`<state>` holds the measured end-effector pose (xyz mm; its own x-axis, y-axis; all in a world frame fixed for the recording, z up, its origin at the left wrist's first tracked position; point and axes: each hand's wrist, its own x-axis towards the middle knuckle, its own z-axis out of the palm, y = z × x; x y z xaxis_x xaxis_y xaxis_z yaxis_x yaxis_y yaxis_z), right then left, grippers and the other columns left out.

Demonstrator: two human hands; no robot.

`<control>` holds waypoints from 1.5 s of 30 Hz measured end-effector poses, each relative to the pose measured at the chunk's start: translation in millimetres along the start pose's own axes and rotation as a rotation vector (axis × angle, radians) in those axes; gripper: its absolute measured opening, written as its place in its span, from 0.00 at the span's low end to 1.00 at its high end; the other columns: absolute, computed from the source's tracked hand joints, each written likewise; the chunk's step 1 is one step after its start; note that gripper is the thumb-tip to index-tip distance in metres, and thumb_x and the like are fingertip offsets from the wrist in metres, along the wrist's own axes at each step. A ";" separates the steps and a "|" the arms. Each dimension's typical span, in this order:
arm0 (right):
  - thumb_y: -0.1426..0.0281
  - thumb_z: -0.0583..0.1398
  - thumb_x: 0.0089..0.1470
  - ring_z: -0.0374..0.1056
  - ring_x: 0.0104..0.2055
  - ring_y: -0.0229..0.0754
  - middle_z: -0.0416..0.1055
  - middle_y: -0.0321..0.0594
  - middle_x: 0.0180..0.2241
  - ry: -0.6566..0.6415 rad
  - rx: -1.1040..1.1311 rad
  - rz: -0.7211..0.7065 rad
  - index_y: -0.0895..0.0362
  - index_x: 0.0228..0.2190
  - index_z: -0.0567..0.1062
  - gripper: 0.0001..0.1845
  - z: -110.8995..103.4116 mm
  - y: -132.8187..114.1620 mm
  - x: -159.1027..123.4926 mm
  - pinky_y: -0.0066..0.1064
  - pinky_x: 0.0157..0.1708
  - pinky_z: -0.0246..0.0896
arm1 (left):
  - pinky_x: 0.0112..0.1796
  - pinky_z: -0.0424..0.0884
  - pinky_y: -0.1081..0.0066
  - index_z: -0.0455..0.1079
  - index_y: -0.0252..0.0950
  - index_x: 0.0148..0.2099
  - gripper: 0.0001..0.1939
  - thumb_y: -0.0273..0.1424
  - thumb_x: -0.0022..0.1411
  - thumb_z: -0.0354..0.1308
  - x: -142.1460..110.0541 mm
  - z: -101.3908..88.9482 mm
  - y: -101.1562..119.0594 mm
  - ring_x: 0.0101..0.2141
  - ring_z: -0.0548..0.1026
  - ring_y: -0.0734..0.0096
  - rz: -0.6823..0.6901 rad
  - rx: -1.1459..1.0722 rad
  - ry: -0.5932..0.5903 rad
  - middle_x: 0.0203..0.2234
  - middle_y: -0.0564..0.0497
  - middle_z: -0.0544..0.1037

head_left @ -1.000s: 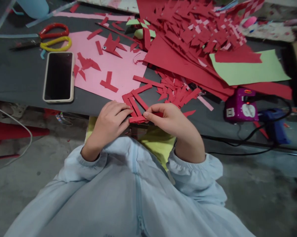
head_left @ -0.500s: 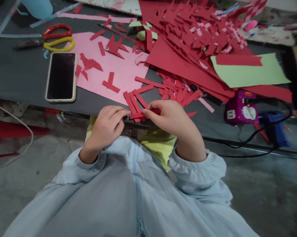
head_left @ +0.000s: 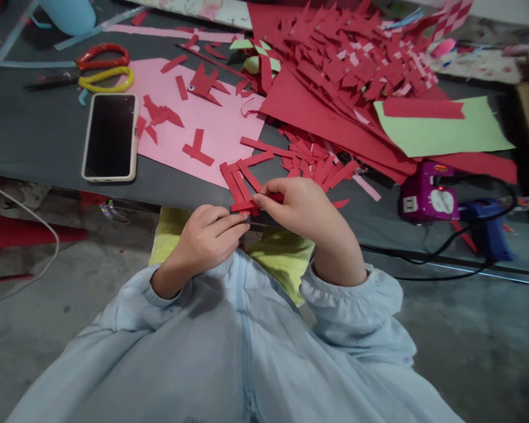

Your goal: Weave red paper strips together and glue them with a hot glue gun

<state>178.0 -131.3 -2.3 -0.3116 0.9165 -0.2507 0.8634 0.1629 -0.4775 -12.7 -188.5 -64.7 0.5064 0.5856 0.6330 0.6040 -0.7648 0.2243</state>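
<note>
My right hand (head_left: 295, 202) pinches a red paper strip (head_left: 243, 206) between thumb and fingers; the strip lies crosswise over upright red strips (head_left: 232, 187) at the table's front edge. The rest of that strip is hidden by the hand. From the left, my left hand (head_left: 214, 237) has its fingertips closed at the lower ends of the upright strips. Its thumb is hidden beneath. A loose pile of red strips (head_left: 308, 154) lies just beyond my right hand. On the pink sheet (head_left: 167, 158) are a red paper fish (head_left: 206, 85) and several cut red pieces.
A phone (head_left: 110, 138) and scissors with red and yellow handles (head_left: 105, 67) lie to the left. Large red sheets (head_left: 330, 117) and a heap of red paper fish (head_left: 347, 47) fill the back right. A purple box (head_left: 427, 197), blue glue gun (head_left: 488, 229) and black cable stand right.
My left hand has moved right and slightly down, its fingertips now at the strips' lower ends. My right hand keeps its pinch in nearly the same place.
</note>
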 end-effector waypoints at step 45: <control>0.65 0.57 0.56 0.60 0.27 0.37 0.70 0.38 0.24 0.138 0.068 -0.209 0.58 0.24 0.74 0.13 -2.3 0.7 37.3 0.31 0.30 0.49 | 0.50 0.71 0.59 0.75 0.32 0.46 0.12 0.22 0.62 0.54 4.0 -0.8 0.9 0.44 0.79 0.64 -0.068 0.036 -0.065 0.43 0.42 0.82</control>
<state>167.9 -96.1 -10.1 -0.4195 0.9074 -0.0255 0.7554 0.3335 -0.5640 -10.6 -187.0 -61.3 0.5020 0.6527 0.5674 0.6593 -0.7134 0.2374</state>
